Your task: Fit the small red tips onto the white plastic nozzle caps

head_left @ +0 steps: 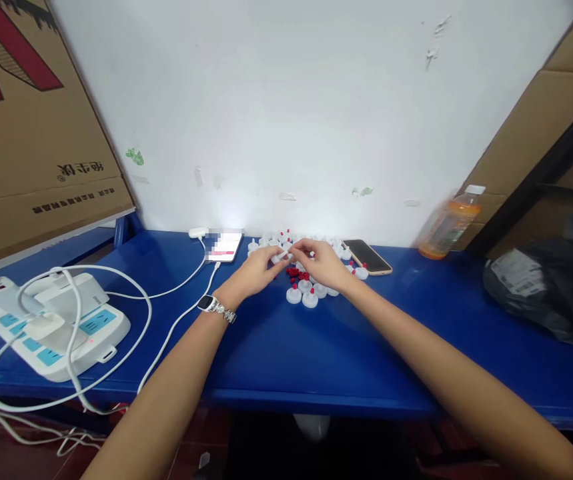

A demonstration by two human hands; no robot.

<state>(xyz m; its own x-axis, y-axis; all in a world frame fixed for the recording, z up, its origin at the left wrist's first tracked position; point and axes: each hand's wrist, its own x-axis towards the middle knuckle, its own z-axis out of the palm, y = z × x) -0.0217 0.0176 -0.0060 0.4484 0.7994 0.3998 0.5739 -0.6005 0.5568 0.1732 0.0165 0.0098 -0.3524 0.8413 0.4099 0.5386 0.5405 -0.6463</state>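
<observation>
My left hand, with a watch on its wrist, and my right hand meet over a cluster of small white caps on the blue table. Both pinch one small white cap between their fingertips. Several small red pieces lie in a heap just below the fingers. More white caps, some with red tips, are spread behind the hands near the wall.
A lit phone on a white cable lies left of the caps; a dark phone lies right. A white power strip with plugs and cables sits far left. An orange drink bottle and black bag are at right. A cardboard box leans at left.
</observation>
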